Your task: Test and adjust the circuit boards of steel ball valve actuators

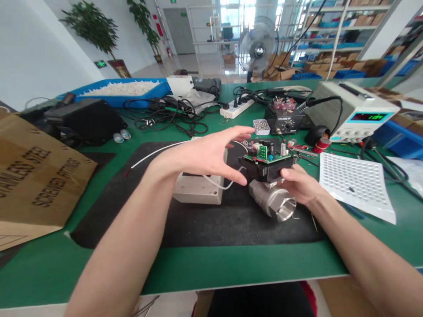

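The left forearm (127, 240) comes up closest from the lower edge, slanting over the tabletop (211, 264) toward the steel valve body (271, 200) and the black housing (262, 171) mounted on top of it. The valve body's long axis runs slantwise, from far left to near right, with its round threaded mouth facing the camera and a little to the right; the housing sits level above, its circuit board (264, 156) turned upward. All this is over the black mat (205, 231), right of the beige box (198, 193) — whether the valve body rests on the mat, I cannot tell. The left hand (209, 154) arches over the box, fingers reaching right and thumb stretched below them, its grip wide and empty, the thumb tip just beside the housing. The right hand (304, 185) comes from the right, its grip closed on the housing's right end, thumb on the near side and the other fingers largely hidden. The valve body is bright, silvery metal with a faceted collar; the board is green, crowded with small upright parts — one a blue disc
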The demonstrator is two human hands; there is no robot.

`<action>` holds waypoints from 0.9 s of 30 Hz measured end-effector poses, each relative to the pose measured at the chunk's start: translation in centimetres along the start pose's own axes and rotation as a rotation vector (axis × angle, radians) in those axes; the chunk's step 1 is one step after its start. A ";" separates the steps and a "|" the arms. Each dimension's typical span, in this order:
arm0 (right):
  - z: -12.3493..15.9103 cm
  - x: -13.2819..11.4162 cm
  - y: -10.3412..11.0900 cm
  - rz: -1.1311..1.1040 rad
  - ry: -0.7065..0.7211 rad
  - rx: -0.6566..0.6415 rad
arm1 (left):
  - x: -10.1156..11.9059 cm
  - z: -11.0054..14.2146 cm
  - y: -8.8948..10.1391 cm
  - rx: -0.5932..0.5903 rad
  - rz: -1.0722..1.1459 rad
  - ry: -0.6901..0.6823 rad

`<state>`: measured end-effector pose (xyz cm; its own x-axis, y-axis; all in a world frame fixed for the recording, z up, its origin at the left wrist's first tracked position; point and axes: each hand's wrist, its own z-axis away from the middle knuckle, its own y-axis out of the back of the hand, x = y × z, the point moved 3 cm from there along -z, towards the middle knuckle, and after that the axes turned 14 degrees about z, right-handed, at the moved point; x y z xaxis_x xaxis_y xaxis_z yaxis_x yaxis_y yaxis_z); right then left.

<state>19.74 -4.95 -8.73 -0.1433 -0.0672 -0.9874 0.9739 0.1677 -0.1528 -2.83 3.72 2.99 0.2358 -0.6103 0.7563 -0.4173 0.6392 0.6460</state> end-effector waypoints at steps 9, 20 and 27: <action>0.3 0.9 0.0 -0.060 0.035 -0.150 | 1.1 -1.3 -3.3 -0.108 0.066 -0.170; 0.1 0.5 0.0 0.045 0.024 -0.123 | 5.4 0.7 -3.1 0.040 -0.330 -0.087; 0.6 -2.1 -1.9 0.114 0.115 -0.161 | 5.1 1.2 -3.2 0.058 -0.393 0.047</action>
<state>18.26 -5.72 -6.31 -0.0615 0.0719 -0.9955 0.9457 0.3230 -0.0351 -1.36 -1.94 4.66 0.4269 -0.7801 0.4573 -0.3355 0.3329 0.8812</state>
